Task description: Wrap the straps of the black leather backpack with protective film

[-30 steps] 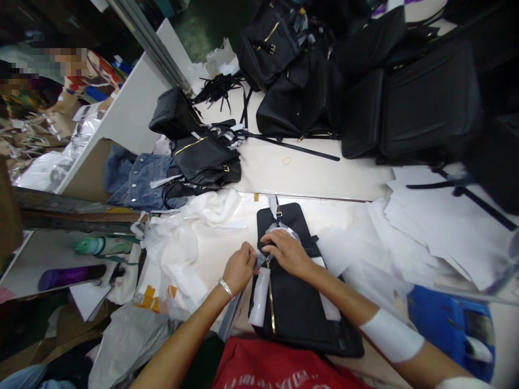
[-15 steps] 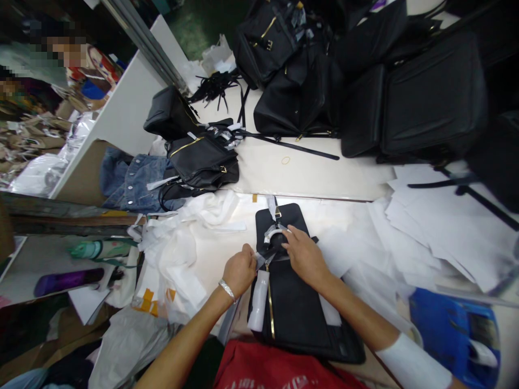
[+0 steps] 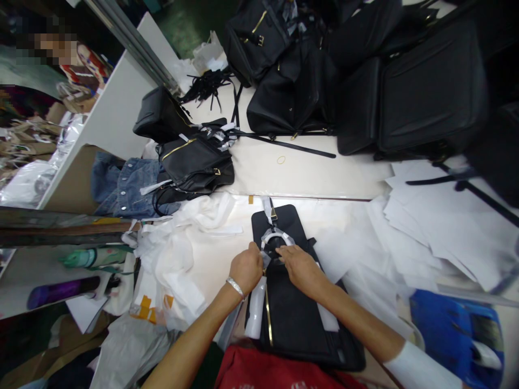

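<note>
A black backpack (image 3: 294,302) with a gold zipper (image 3: 269,319) lies flat in front of me. Its top handle (image 3: 279,236) is an arch wrapped in white, with clear film around it. My left hand (image 3: 246,267) is closed at the left foot of the handle; what it pinches is hidden behind the fingers. From the right, my right hand (image 3: 300,270) reaches over the handle's lower end, fingers bent and fingertips together on the dark part inside the arch. A white-wrapped zipper pull (image 3: 256,307) hangs below my left hand.
More black backpacks (image 3: 292,92) stand along the back of the table. White paper sheets (image 3: 438,227) spread at the right, beside a blue container (image 3: 450,329). White wrapping (image 3: 170,259) is heaped at the left, near a denim garment (image 3: 125,183). A purple bottle (image 3: 62,292) lies on a lower shelf.
My right hand has moved down from the white arch to its lower inside. My left hand has turned and come closer to the handle's foot. The view has shifted slightly.
</note>
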The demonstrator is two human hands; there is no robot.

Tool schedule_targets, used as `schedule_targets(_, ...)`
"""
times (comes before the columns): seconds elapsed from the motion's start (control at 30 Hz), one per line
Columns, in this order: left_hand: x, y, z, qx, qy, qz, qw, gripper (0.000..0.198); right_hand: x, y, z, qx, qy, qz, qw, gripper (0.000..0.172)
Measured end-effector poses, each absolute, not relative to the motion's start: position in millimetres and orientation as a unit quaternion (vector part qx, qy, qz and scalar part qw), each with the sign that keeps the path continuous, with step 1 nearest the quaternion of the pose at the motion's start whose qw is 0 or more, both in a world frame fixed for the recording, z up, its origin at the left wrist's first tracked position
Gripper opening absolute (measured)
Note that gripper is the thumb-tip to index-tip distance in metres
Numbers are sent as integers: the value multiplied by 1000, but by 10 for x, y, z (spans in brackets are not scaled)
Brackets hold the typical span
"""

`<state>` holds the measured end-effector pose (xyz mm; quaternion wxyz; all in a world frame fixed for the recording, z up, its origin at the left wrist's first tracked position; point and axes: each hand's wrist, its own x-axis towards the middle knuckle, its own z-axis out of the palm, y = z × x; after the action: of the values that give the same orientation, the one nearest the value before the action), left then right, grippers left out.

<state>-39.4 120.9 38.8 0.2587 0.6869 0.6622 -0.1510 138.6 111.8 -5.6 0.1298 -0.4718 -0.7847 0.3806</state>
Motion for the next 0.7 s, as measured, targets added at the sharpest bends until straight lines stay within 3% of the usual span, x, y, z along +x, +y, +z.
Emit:
schedule_targets(0.37, -254, 1328, 342, 707, 616, -241, 249, 16, 1425, 1395, -249, -465, -741, 465, 133, 38)
schedule_targets(0.7, -274, 1313, 304, 695, 633, -228, 254, 13, 1407, 1448, -336, -423, -637, 623, 161, 38)
